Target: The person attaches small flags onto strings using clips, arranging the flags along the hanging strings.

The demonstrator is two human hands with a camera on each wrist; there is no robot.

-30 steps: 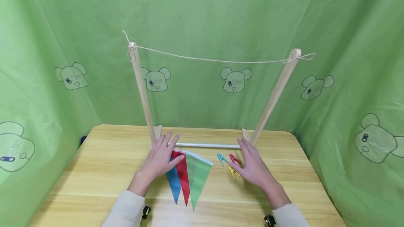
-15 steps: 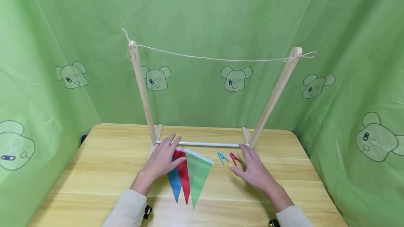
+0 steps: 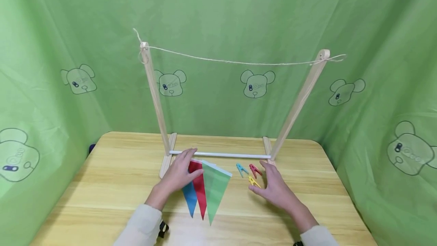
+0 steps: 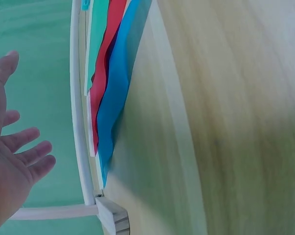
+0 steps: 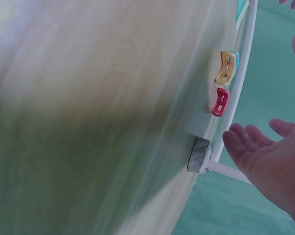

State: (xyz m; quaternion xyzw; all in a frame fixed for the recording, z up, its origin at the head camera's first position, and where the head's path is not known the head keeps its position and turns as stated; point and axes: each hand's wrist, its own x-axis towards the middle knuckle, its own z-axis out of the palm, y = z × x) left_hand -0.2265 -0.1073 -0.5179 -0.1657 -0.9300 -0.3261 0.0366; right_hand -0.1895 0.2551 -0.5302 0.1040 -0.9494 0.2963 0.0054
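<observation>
My left hand (image 3: pixel 177 172) is held over the fanned pennants, fingers relaxed and holding nothing. The blue pennant (image 3: pixel 190 198) lies leftmost and is partly hidden by that hand. Beside it are the red pennant (image 3: pixel 198 193) and, overlapping it, the green pennant (image 3: pixel 216 189); all have white top strips. In the left wrist view the hand (image 4: pixel 12 161) shows above the table, apart from the fabric. My right hand (image 3: pixel 278 187) hovers with spread fingers just right of three small clothespins: blue (image 3: pixel 241 169), red (image 3: pixel 255 171) and yellow (image 3: pixel 253 182). The right wrist view shows its palm (image 5: pixel 279 161) with nothing in it.
Behind the hands stands a wooden frame with a left post (image 3: pixel 155 98), a right post (image 3: pixel 300 103) and a white crossbar (image 3: pixel 222 155) low down. A thin string (image 3: pixel 225 61) sags between the post tops. A green curtain (image 3: pixel 211 113) surrounds the wooden table (image 3: pixel 112 185).
Both hands have drawn back slightly toward the near side. More of the frame's left foot and of the red and yellow clothespins shows. The pennants stay in place, and the view has tilted a little.
</observation>
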